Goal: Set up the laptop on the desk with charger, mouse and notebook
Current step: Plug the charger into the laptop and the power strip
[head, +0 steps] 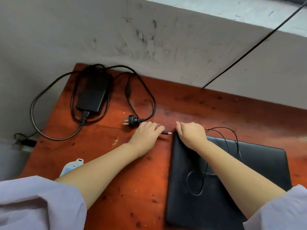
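Observation:
A closed black laptop [259, 163] lies on the red-brown wooden desk [132, 188], right of centre. My right hand [191, 132] grips its far left corner. My left hand [147, 134] holds the charger's barrel connector [167, 133], whose metal tip points at the laptop's corner a short gap away. The black charger brick [93, 92] rests at the desk's far left, its cable looping around it. The wall plug [131, 121] lies loose just left of my left hand. A thin black wire [222, 131] trails over the laptop lid.
A grey scuffed wall [149, 39] borders the desk's far edge, with a black cable [257, 45] running diagonally down it. A white and blue object [73, 165] peeks out beside my left forearm. A small black item [25, 142] sits off the desk's left edge.

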`<move>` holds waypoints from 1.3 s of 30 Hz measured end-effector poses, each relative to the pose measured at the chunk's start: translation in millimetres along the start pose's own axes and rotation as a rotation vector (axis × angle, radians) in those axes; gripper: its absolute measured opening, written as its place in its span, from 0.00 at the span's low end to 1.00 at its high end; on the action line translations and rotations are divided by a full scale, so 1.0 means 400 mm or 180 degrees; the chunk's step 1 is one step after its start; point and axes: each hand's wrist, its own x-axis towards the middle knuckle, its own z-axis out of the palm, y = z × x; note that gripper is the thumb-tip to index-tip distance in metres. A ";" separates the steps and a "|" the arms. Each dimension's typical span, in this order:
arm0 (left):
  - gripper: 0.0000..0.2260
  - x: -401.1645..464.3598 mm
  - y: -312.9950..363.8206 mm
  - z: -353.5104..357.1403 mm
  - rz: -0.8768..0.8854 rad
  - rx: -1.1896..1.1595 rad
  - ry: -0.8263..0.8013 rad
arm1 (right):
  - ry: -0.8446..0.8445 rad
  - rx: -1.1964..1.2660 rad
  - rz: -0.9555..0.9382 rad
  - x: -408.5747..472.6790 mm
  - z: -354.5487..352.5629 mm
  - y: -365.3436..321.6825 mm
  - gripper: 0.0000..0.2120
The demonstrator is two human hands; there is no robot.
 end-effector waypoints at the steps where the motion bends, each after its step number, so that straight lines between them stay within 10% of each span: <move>1: 0.11 -0.001 0.002 -0.008 0.0084 -0.0059 0.0087 | -0.0022 0.0006 0.0019 0.000 -0.003 0.002 0.21; 39: 0.05 0.054 0.067 -0.113 0.0804 -0.0574 0.0513 | 0.0259 0.0666 0.0288 0.016 -0.100 0.049 0.24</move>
